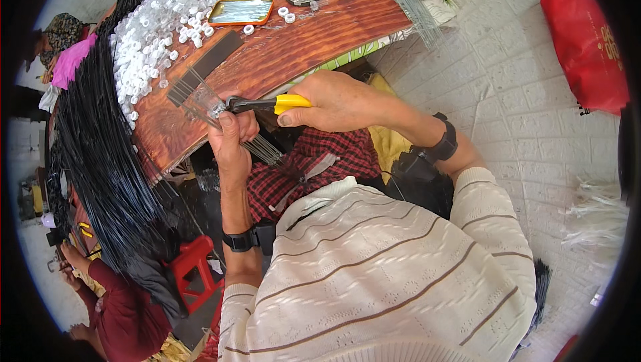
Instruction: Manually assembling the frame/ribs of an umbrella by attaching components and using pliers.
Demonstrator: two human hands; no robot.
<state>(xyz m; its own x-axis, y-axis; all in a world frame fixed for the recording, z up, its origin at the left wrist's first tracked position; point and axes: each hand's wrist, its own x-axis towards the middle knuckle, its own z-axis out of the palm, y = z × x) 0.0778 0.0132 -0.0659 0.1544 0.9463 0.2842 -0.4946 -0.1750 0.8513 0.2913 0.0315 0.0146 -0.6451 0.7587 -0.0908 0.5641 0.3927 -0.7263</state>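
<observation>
My left hand [234, 140] pinches thin rods [266, 151] — apparently steadying them against the yellow-handled pliers [292, 102] clasped in my right hand [337, 103].

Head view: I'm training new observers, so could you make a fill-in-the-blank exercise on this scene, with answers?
1. The handle of the tool in the right grip is coloured ____.
2. Unlike the rectangular tray, the dish right of it is ____ in shape.
3. The long strands along the table's left edge are coloured ____.
4. The stool at lower left is coloured ____.

Missing words: yellow; round; black; red.
</observation>
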